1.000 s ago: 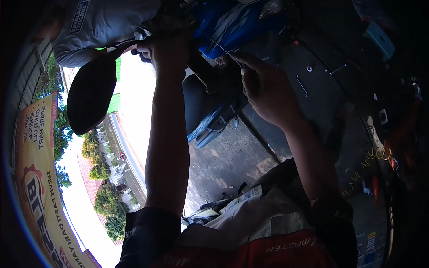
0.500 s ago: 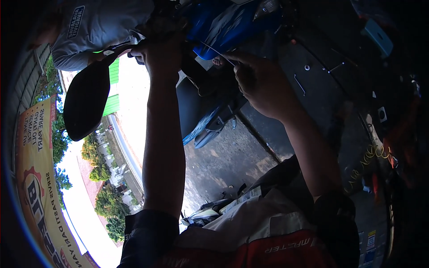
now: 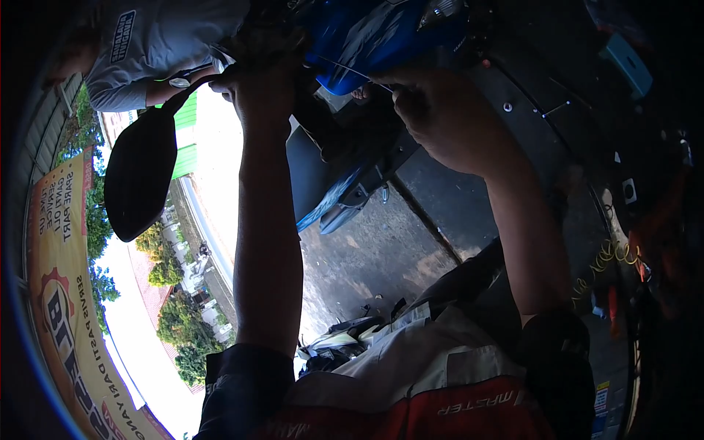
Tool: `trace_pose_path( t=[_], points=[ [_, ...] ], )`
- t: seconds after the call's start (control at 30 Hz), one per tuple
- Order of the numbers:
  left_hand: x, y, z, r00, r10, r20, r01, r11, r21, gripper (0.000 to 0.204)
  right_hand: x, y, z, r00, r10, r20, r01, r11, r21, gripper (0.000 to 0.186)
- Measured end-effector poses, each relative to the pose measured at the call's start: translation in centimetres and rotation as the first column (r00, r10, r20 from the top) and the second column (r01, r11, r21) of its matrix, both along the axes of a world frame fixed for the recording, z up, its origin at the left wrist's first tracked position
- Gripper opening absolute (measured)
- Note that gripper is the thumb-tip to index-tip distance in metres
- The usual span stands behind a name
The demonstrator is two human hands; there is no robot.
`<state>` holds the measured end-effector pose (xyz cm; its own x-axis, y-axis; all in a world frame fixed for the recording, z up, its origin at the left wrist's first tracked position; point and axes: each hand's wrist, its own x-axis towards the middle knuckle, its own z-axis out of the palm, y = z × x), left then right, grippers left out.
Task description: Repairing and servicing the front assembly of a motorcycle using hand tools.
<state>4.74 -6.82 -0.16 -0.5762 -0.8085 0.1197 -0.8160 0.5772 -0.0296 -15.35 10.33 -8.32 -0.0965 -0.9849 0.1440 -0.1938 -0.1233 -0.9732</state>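
My right hand point(image 3: 449, 125) is closed, its thumb and fingers pinching the end of a thin, pale wire point(image 3: 345, 67). The wire runs up and left from those fingers toward the dark area beside my left hand point(image 3: 262, 92). That hand is closed at the handlebar area, next to the stem of a black rear-view mirror point(image 3: 143, 172). Deep shadow hides its fingertips and what they grip. Just beyond the wire is a glossy blue motorcycle body panel point(image 3: 359, 44) with silver graphics.
A person in a grey shirt point(image 3: 165, 44) stands close at the upper left. Another blue vehicle part point(image 3: 330, 194) lies below my hands. On the dark floor at right are a T-shaped tool point(image 3: 555, 109), a light-blue stool point(image 3: 629, 64) and a coiled yellow hose point(image 3: 609, 257).
My right hand has moved right and slightly up with the wire, and more of the wire shows between my hands. My left hand stays almost in place.
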Motion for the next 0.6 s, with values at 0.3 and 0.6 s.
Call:
trace_pose_path(
  t=[0.3, 0.6],
  points=[
    [-0.5, 0.7, 0.5, 0.992, 0.038, 0.120, -0.025, 0.994, -0.107, 0.026, 2.6, 0.3, -0.1, 0.998, -0.064, 0.011, 0.064, 0.998, -0.003, 0.034],
    [2.3, -0.6, -0.4, 0.999, 0.039, 0.018, -0.039, 0.999, -0.034, 0.021, -7.5, -9.8, -0.3, 0.897, 0.192, -0.398, -0.170, 0.981, 0.089, 0.032]
  ],
)
